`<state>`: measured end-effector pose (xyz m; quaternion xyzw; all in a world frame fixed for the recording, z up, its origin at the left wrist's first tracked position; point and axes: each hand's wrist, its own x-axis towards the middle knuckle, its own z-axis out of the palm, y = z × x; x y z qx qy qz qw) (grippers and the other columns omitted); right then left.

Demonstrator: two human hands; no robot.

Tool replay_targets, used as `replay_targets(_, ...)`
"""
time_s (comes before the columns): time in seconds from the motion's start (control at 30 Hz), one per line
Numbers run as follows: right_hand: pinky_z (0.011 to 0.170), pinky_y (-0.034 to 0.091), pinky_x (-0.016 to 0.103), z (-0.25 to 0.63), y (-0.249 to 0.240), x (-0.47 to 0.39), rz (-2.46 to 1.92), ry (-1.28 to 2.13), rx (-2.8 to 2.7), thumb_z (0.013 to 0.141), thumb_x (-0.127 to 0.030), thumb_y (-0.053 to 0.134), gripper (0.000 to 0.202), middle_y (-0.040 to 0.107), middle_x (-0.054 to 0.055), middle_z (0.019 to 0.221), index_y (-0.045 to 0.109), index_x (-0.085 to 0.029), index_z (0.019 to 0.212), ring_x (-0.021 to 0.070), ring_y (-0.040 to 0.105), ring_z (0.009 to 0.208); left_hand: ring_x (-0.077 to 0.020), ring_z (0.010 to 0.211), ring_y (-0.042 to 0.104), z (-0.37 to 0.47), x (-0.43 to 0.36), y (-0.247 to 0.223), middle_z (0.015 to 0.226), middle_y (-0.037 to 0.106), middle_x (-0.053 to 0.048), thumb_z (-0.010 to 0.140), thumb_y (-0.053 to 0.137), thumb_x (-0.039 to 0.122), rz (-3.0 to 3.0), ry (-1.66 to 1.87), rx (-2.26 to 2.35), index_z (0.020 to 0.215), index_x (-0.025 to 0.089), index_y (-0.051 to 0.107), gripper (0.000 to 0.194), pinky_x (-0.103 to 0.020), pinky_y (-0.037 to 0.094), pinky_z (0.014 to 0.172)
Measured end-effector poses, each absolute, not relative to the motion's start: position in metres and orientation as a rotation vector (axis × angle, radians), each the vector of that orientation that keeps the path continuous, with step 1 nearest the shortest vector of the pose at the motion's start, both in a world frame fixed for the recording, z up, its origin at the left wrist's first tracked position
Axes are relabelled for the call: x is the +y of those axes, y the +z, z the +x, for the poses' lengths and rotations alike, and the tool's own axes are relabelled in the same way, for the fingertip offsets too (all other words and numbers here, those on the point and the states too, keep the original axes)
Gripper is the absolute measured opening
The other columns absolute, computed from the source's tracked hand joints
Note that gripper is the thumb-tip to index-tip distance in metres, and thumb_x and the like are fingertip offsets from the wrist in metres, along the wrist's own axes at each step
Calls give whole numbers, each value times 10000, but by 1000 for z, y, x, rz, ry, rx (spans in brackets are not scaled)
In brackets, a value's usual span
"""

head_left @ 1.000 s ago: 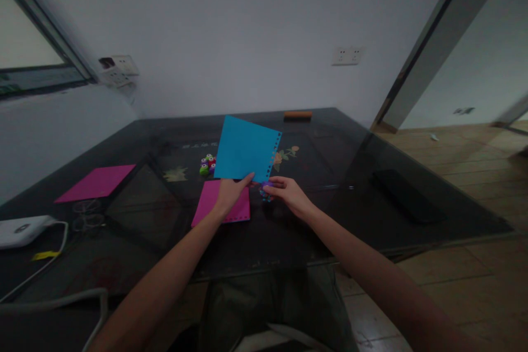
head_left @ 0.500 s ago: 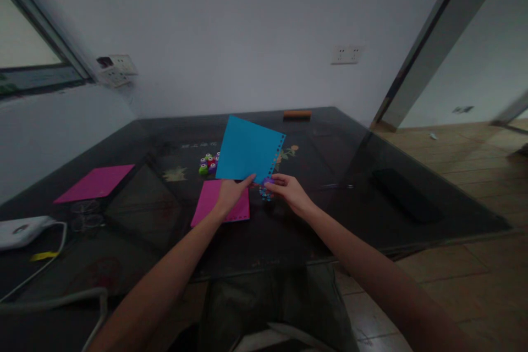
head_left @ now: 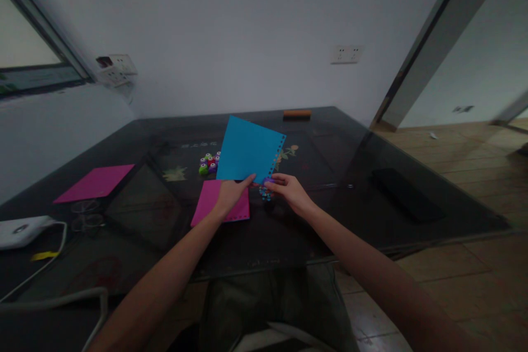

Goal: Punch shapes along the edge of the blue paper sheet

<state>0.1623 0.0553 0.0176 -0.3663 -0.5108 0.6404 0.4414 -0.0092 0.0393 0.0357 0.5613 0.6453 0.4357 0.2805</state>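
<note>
My left hand (head_left: 234,193) is closed on the lower edge of a blue sheet (head_left: 249,148), its thumb on the front. The sheet is held up, tilted, with a row of holes down its right edge. At its lower right corner my right hand (head_left: 289,190) pinches a small purple object (head_left: 269,180); the fingers partly hide it, and its kind cannot be made out. Just below is a small cluster of blue and pale bits (head_left: 265,193). Under my left wrist a pink sheet (head_left: 206,203) with holes along its near edge lies on the dark table (head_left: 264,247).
Several small colourful pieces with white eye-like tops (head_left: 209,163) stand behind the pink sheet. Another pink sheet (head_left: 95,182) lies at left, near a white device (head_left: 25,231) with a cable. A black case (head_left: 406,195) lies at right; an orange-brown cylinder (head_left: 297,114) is at the back.
</note>
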Motion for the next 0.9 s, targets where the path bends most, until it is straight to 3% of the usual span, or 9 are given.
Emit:
replay_targets(0.23, 598, 438, 247, 162, 16, 56, -924, 1578, -1281, 581, -358, 766, 356, 662, 37, 791, 653, -164, 857, 124, 582, 658, -256, 790, 654, -12, 42, 30, 782, 723, -98, 723, 601, 430, 1521, 1131, 1725, 657, 168, 695, 286, -305, 475, 748)
replay_targets(0.47, 635, 445, 281, 163, 16, 57, -924, 1564, -1312, 602, -362, 754, 336, 665, 41, 789, 648, -166, 853, 150, 597, 691, -234, 804, 653, -8, 39, 37, 817, 724, -93, 742, 596, 372, 1531, 1093, 1795, 760, 138, 709, 260, -298, 469, 769)
replay_targets(0.9, 688, 451, 301, 163, 16, 56, -903, 1620, -1235, 591, -317, 771, 308, 668, 40, 780, 649, -159, 826, 142, 603, 677, -228, 788, 648, -10, 42, 30, 820, 720, -106, 734, 590, 412, 1537, 1088, 1772, 742, 133, 709, 303, -298, 463, 751)
